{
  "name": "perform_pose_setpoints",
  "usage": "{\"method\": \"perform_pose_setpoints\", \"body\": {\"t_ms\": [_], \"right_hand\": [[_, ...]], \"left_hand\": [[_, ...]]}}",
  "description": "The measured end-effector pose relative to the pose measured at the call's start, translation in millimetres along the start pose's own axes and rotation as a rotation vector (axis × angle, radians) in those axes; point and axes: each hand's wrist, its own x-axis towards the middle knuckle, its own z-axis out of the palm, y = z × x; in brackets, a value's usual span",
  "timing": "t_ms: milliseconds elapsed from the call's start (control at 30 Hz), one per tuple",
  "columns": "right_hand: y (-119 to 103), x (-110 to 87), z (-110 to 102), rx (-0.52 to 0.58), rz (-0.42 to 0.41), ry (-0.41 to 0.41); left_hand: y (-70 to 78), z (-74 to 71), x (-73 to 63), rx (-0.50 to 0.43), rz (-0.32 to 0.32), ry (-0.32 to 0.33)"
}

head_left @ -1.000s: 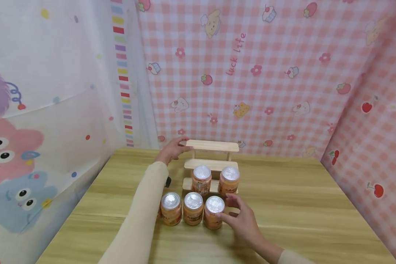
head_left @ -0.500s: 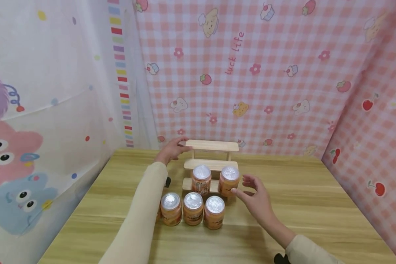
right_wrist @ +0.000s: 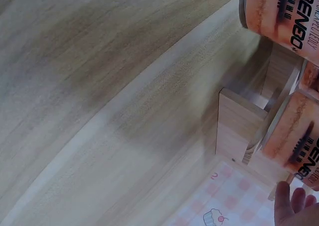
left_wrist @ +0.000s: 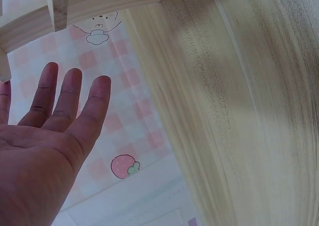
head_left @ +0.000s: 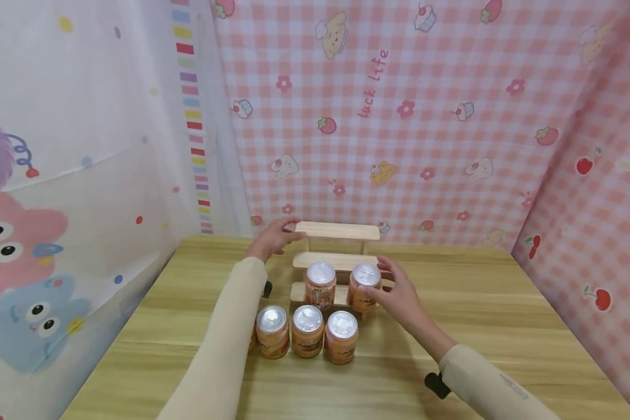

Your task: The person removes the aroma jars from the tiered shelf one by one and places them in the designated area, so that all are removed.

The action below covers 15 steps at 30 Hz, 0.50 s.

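A small three-tier wooden display shelf (head_left: 338, 231) stands at the back of the table. My left hand (head_left: 275, 239) holds the left end of its top board, thumb in front and a finger behind; in the left wrist view several fingers (left_wrist: 67, 99) stretch out free. Two orange cans with silver lids stand on the lowest tier, a left can (head_left: 320, 287) and a right can (head_left: 364, 289). Around the right can my right hand (head_left: 399, 291) has its thumb in front and fingers at the far side. In the right wrist view that can (right_wrist: 294, 136) sits beside the fingertips.
Before the shelf stands a row of similar cans: a right one (head_left: 341, 338), a middle one (head_left: 307, 332), a left one (head_left: 272, 332), and another partly behind the left sleeve. A pink checked cloth (head_left: 425, 146) hangs behind the wooden table (head_left: 478, 326).
My right hand has left the rightmost front-row can, moved back and to the right, then closed in on the right can on the lowest tier. The left hand stays put.
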Motion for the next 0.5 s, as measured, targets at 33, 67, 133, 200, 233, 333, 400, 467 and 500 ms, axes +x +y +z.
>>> {"method": "perform_pose_setpoints", "body": {"t_ms": [33, 67, 133, 200, 233, 333, 400, 467, 500], "right_hand": [[1.0, 0.8, 1.2, -0.001, 0.002, -0.010], [2.7, 1.6, 2.2, -0.004, 0.004, -0.022], [4.7, 2.2, 3.7, -0.008, 0.006, -0.042], [6.3, 2.5, 4.5, -0.009, 0.008, -0.053], [7.0, 2.7, 4.7, -0.011, 0.009, -0.058], [8.0, 3.3, 5.3, -0.018, 0.013, -0.069], [8.5, 4.3, 5.3, -0.030, 0.010, -0.064], [8.8, 5.2, 5.3, -0.042, 0.009, -0.065], [9.3, 5.7, 5.5, -0.050, 0.006, -0.063]], "left_hand": [[0.0, 0.2, -0.2, 0.006, 0.003, -0.001], [0.1, 0.4, -0.6, 0.010, 0.006, -0.002], [0.3, 1.0, -1.3, 0.021, 0.010, -0.002], [0.9, 1.5, -2.0, 0.033, 0.016, -0.003], [0.9, 1.8, -2.0, 0.034, 0.016, -0.003], [0.3, 1.9, -1.7, 0.035, 0.011, 0.005], [0.0, 1.8, -1.6, 0.029, 0.009, 0.008], [-0.5, 1.4, -1.6, 0.024, 0.005, 0.009], [-0.6, 1.1, -1.9, 0.020, 0.001, 0.009]]}}
